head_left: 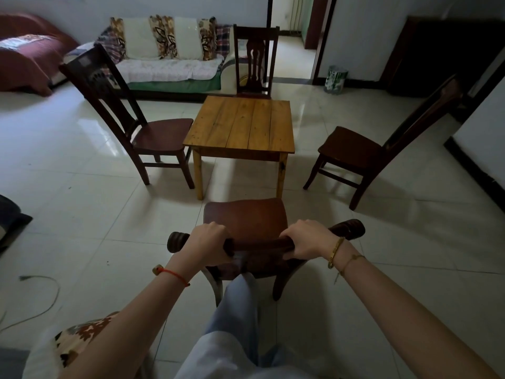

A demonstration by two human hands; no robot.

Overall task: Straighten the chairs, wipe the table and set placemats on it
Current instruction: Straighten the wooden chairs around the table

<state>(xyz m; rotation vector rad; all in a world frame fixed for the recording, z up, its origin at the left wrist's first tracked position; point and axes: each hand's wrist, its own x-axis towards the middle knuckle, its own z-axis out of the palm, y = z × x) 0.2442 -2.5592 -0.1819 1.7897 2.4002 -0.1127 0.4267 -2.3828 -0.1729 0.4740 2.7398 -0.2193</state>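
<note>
Going left to right around the table (240, 127): the left chair (161, 138) sits at the table's left side, its seat nearly touching the table edge but turned a bit off-square.

The left hand (209, 242) has its grip closed right round the top rail (262, 243) of the near chair (246, 214), fingers curled over the front. That chair stands on the table's near side with its seat facing the table, close to the near legs but not tucked under. The far chair (255, 58) is upright at the table's far side and looks pushed in.

The right hand (306, 239) has the same wrapped grip further along the rail. The right chair (352, 149) stands apart from the table's right side, clearly angled.

Handling-wise, I'd guess these are solid wood: stiff, not fragile, and fairly heavy. The tiled floor looks glossy, so the legs should slide but might scrape. The rail is rounded and polished, maybe a little slick, so two hands spread apart on it seems the best hold for steering it square.
</note>
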